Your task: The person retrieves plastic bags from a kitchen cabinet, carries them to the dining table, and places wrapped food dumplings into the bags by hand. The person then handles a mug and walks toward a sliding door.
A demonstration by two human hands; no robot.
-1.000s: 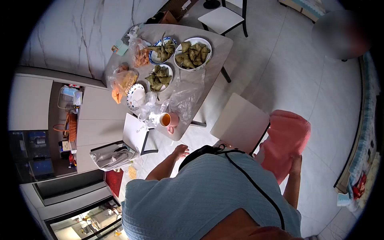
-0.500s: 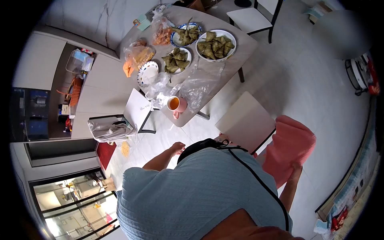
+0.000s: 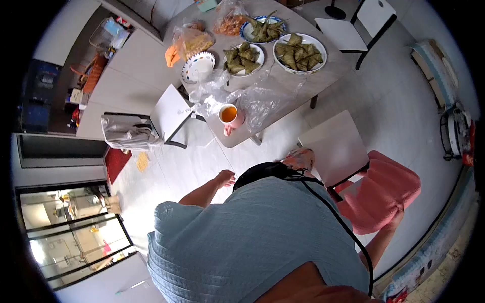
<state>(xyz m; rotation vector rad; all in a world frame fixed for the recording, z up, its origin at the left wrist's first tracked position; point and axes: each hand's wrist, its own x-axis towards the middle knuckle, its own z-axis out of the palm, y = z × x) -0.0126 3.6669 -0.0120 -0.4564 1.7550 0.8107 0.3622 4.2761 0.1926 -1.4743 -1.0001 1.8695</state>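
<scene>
One table (image 3: 241, 138), its far end cut off by the top edge. Three chairs: the near chair (image 3: 336, 146) beside the table, a second chair (image 3: 172, 113) at its left, a third chair (image 3: 341, 34) beyond it. One pink cloth (image 3: 386, 189) covers the near chair's back, hiding most of the frame. One grey cloth (image 3: 129, 131) hangs over the second chair.

Three dishes (image 3: 298, 71) hold leaf parcels (image 3: 299, 53), which overlap too much for a sure count. One scalloped plate (image 3: 198, 67) sits near them, its edge partly under crumpled plastic (image 3: 260, 103). Two food bags (image 3: 192, 40) lie at the far left; their contents blur through the film. One mug (image 3: 234, 120) of orange drink stands by the near corner.

Two hands. The right hand (image 3: 396, 215) grasps the lower edge of the pink cloth, several fingers out of sight behind it. The left hand (image 3: 226, 178) hangs in the air near the waist, fingers loosely bent, released, nothing visible in them.

One mint box (image 3: 205, 5) is cut off at the top.
</scene>
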